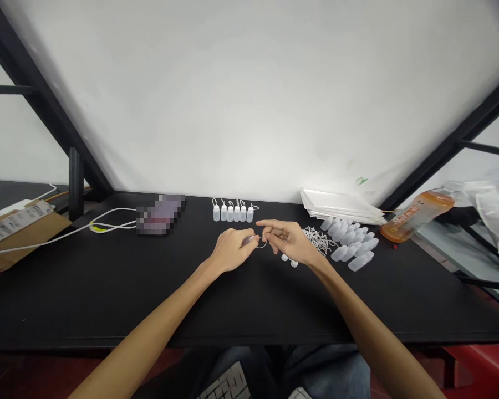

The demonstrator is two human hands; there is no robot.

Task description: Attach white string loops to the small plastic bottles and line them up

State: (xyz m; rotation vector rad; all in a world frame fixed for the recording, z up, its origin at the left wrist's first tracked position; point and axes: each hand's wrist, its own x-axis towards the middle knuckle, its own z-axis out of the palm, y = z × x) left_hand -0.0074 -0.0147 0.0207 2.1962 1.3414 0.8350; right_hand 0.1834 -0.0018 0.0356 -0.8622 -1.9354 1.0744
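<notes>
Over the middle of the black table, my left hand [230, 249] is closed around a small whitish bottle [246, 240], mostly covered by the fingers. A thin white cord [261, 247] curves out from it towards my right hand [289, 241]. The right thumb and fingers pinch that cord, with the index finger stretched out to the left. Behind both hands, several small white bottles with cord loops [230, 214] stand upright in a row. Below my right hand lie a few small white caps [294, 264], partly hidden. To its right is a heap of white cords [319, 241].
Several bottles without cords [353, 244] lie at the right, before a stack of white sheets or bags [341, 206]. An orange drink bottle [418, 215] lies beyond. At left are a pixelated flat object [160, 215], a white cable [66, 242] and a cardboard box [23, 235].
</notes>
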